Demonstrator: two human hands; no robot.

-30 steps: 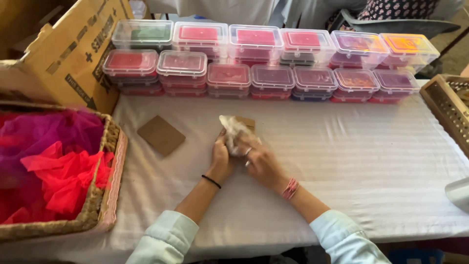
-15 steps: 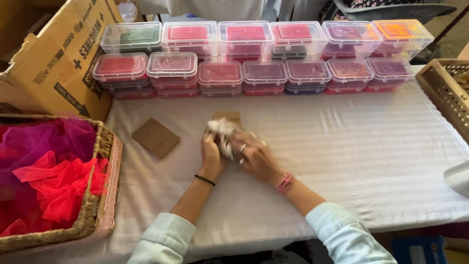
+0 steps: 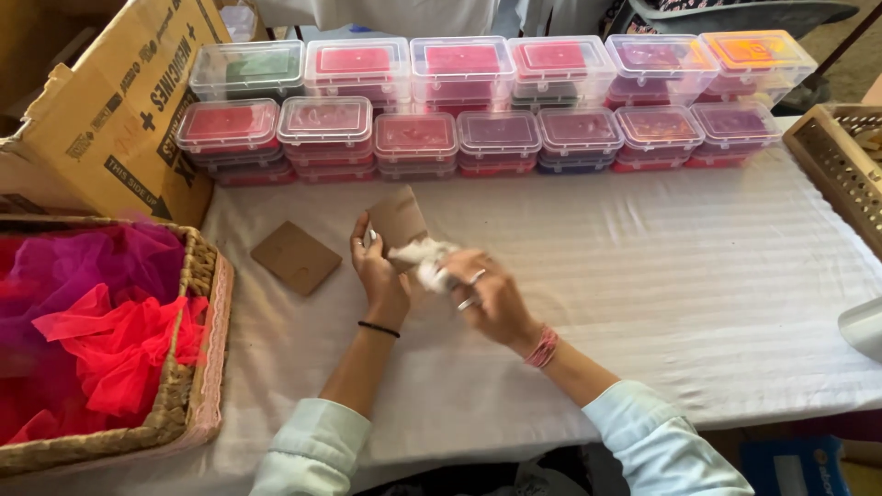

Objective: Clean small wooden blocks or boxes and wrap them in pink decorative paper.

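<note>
Two bare hands meet in the middle of the white cloth-covered table [image 3: 698,294]. The left hand [image 3: 378,271] is curled around a brown square cardboard piece [image 3: 397,217], which stands up and tilts a little. The right hand [image 3: 487,292], at about 3 o'clock from the left one, has its fingers closed on a crumpled white bit of cloth or paper [image 3: 424,259]. I cannot tell which of the two it is. That white bit touches the low edge of the brown piece, right between the two hands. The right hand wears rings, and a pink band sits on its wrist. A thin black band sits on the left wrist.

At 9 o'clock from the hands, a second flat brown cardboard square [image 3: 296,258] lies on the table, near but not touching them. Farther out at 8 o'clock is a woven straw basket [image 3: 188,367] full of soft red and purple net cloth [image 3: 92,321]. At 10 o'clock stands a big brown cardboard box [image 3: 101,129].

At 12 o'clock, well apart from the hands, many clear plastic boxes with lids [image 3: 501,101] sit in two long rows, stacked, with red, pink, purple, green and orange things inside. At 2 o'clock, by the table edge, is a light wooden crate with little holes [image 3: 836,165].
</note>
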